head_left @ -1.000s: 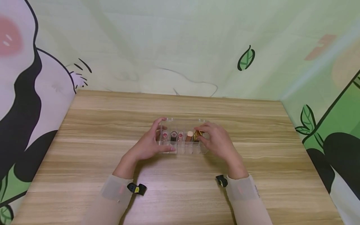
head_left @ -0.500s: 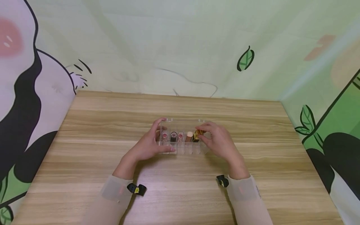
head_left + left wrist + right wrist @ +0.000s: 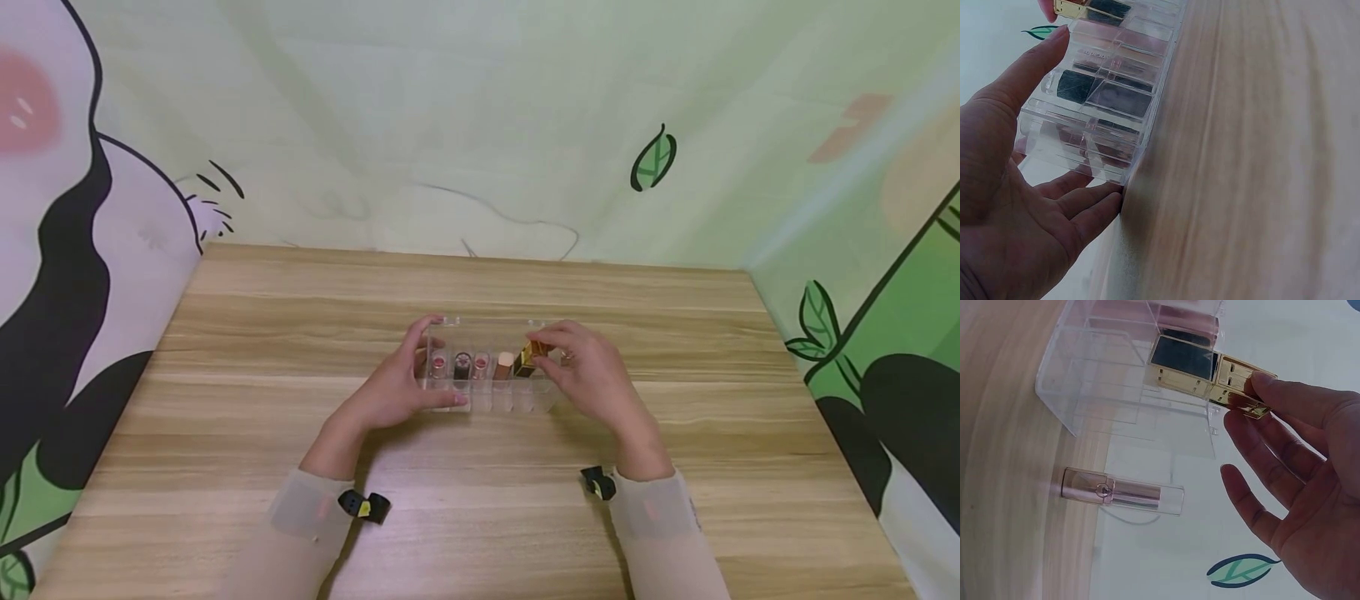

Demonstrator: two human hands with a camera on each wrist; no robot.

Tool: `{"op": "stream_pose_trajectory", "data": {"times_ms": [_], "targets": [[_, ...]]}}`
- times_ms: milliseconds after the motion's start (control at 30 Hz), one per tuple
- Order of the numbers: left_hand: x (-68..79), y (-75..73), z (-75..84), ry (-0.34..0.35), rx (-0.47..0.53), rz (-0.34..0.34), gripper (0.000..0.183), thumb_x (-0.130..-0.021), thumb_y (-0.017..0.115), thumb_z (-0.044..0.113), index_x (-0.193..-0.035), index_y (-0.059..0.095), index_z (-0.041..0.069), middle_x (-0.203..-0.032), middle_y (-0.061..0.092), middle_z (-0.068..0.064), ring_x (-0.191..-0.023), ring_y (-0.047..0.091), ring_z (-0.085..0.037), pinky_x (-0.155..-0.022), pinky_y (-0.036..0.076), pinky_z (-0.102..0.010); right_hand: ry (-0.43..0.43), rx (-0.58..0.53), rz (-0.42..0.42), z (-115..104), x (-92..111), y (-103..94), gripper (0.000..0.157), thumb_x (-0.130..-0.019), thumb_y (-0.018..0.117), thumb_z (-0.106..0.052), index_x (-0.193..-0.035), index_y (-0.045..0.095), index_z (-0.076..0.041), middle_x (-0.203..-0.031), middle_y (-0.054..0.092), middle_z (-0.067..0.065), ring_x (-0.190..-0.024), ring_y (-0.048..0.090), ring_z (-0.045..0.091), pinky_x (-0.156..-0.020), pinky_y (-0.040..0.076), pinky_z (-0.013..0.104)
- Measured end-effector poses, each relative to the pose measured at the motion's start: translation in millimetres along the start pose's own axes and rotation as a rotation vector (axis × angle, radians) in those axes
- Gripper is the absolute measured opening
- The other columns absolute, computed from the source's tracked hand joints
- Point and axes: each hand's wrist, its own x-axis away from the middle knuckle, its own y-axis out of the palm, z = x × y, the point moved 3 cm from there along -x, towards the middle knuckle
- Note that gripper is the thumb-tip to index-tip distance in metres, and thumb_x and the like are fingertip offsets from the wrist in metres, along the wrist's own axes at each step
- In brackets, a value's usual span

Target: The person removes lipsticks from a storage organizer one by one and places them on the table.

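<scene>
A clear plastic lipstick organizer (image 3: 487,396) stands on the wooden table. My left hand (image 3: 390,383) grips its left end, thumb along the front and fingers round the end and back. Between thumb and fingers, my right hand (image 3: 592,375) pinches the gold top of a black-and-gold lipstick (image 3: 1185,357), which leans to the right at the organizer's right part. The lipstick's dark lower part overlaps the clear walls in the right wrist view. Other lipsticks stand in the back row, among them a black one (image 3: 462,367) and a brown one with a pale top (image 3: 504,365).
A pink lipstick with a clear cap (image 3: 1122,492) stands on the table just past the organizer's right end, mostly hidden by my right hand in the head view. The wooden table (image 3: 480,517) runs back to a printed cloth wall (image 3: 420,108).
My right hand has shifted slightly right, and the black-and-gold lipstick has tilted further to the right with it. The left hand and organizer have stayed nearly still.
</scene>
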Motion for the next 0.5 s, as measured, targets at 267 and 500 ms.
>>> {"op": "stream_pose_trajectory", "data": {"times_ms": [267, 500], "targets": [[-1.0, 0.2, -1.0, 0.000, -0.016, 0.006, 0.117, -0.071, 0.094, 0.050, -0.158, 0.017, 0.043, -0.153, 0.049, -0.008, -0.148, 0.043, -0.042, -0.121, 0.032, -0.064, -0.016, -0.034, 0.046, 0.4, 1.5, -6.1, 0.032, -0.091, 0.080, -0.010, -0.123, 0.076, -0.010, -0.120, 0.074, 0.008, -0.103, 0.072, 0.028, -0.081, 0.059, 0.048], [-0.7, 0.0, 0.3, 0.001, -0.020, 0.006, 0.117, -0.072, 0.094, 0.048, -0.159, 0.016, 0.039, -0.153, 0.049, -0.010, -0.147, 0.043, -0.043, -0.121, 0.033, -0.063, -0.047, -0.037, 0.093, -0.4, 2.1, -10.6, 0.030, -0.090, 0.080, -0.009, -0.121, 0.077, -0.009, -0.119, 0.074, 0.009, -0.098, 0.072, 0.029, -0.075, 0.056, 0.044]]}}
